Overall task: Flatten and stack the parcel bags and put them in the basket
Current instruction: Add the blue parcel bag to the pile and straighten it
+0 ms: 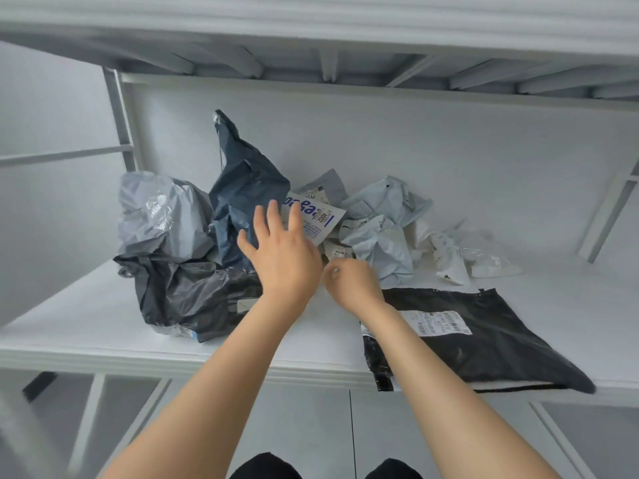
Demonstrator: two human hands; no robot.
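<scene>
I see my left hand [280,252], fingers spread, over a dark blue bag [242,181] in the crumpled pile [377,247] on the white shelf [86,323]; my right hand [352,283] curls beside it, at the far edge of a flat black bag [484,344].

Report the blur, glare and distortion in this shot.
Head view: the wide-angle lens bends the shelf edges; the light is soft and even, with faint shadows; there are small glare patches on the crumpled grey bag; the right hand is slightly motion-blurred, while the flat black bag is sharp.
</scene>
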